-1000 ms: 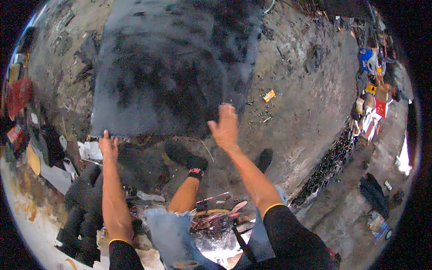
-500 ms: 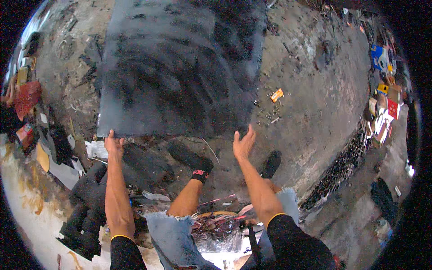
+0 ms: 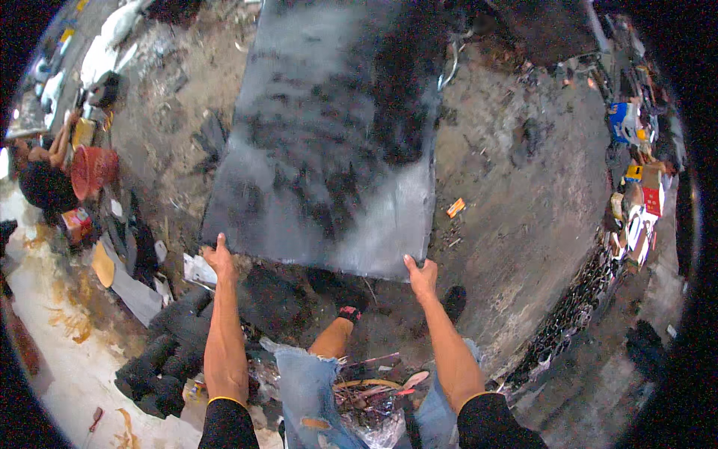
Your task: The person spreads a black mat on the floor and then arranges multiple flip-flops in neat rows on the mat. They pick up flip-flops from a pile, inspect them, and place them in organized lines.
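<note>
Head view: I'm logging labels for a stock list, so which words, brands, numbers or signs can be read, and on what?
None can be read well enough to quote.
Red box, far right: pale marks, too small to read.
Orange-and-white packet on the floor: too blurred to read.
Blue-and-white package, right: too blurred to read.
Dark sheet between left hand and right hand: no lettering visible.

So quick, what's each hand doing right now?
Left hand: closed, holding the dark sheet at its near left corner, thumb on top.
Right hand: closed, holding the same sheet's near right corner.
</note>
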`<state>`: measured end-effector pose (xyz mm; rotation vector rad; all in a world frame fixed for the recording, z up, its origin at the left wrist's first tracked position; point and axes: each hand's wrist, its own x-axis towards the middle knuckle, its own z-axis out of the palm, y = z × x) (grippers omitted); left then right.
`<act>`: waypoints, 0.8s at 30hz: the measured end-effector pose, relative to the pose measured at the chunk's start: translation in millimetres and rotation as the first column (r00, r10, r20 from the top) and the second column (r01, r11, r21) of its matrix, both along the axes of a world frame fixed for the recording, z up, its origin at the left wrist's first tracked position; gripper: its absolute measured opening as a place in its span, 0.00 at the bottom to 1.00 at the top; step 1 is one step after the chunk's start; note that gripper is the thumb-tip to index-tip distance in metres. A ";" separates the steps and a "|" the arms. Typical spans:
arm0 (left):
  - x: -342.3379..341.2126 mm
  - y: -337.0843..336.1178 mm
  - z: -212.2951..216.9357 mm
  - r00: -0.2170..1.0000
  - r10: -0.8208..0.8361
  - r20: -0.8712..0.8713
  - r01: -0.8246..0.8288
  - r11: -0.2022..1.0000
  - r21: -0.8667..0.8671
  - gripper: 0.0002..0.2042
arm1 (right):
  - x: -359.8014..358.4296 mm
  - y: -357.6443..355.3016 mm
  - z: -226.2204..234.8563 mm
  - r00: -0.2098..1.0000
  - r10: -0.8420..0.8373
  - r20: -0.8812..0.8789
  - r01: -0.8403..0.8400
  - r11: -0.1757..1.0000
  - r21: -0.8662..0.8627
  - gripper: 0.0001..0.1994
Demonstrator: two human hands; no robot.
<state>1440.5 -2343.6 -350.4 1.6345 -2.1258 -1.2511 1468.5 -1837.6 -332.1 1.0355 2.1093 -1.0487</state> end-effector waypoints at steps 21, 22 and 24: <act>-448.2 277.6 901.4 0.267 -0.865 -0.426 0.793 0.448 -0.413 0.18 | -27.5 309.0 538.6 0.306 -0.403 -0.863 0.106 0.915 -0.390 0.07; -446.2 298.8 934.1 0.255 -0.911 -0.325 0.761 0.396 -0.514 0.18 | -11.4 324.6 558.2 0.232 -0.428 -0.874 0.091 0.904 -0.418 0.06; -432.9 344.9 981.5 0.178 -0.940 -0.293 0.772 0.317 -0.551 0.16 | 35.6 351.9 603.1 0.270 -0.486 -0.831 0.136 0.874 -0.467 0.17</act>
